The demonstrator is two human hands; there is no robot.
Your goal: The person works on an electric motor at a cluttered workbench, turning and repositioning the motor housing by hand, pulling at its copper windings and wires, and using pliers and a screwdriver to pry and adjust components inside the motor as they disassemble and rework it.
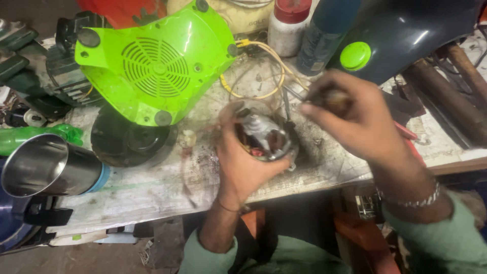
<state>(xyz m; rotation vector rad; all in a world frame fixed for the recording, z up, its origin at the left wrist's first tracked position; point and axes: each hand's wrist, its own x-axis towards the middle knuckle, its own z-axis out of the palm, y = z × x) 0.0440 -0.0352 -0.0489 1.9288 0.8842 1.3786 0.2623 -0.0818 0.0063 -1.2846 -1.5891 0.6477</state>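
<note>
The bench point(152, 187) runs across the view, its pale top stained and scratched, its near edge just ahead of your sleeves. At the far right corner lies a dark shell point(406, 30) with a round green button point(355, 56). Toward the far left stands a bright green housing point(157, 66) with a round vent grille, tilted over a black disc point(127, 144) that rests on the bench top. A steel jar point(45, 165) lies on its side at the left edge, mouth facing you. Along the far edge stand a blue can point(324, 35) and, just beside it, a white bottle point(286, 28) with a red cap. Yellow wires point(269, 71) loop from the housing across the middle of the bench.

The motor point(264, 137) sits near the middle of the near edge — your left hand point(241, 162) is wrapped around it from below, fingers closed on its body, metal top showing. Your right hand point(355, 116) hovers just right of the motor, fingers pinched on a small dark piece point(335, 99) — too blurred to tell what it is. A metal bracelet point(413, 200) circles your right wrist.
</note>
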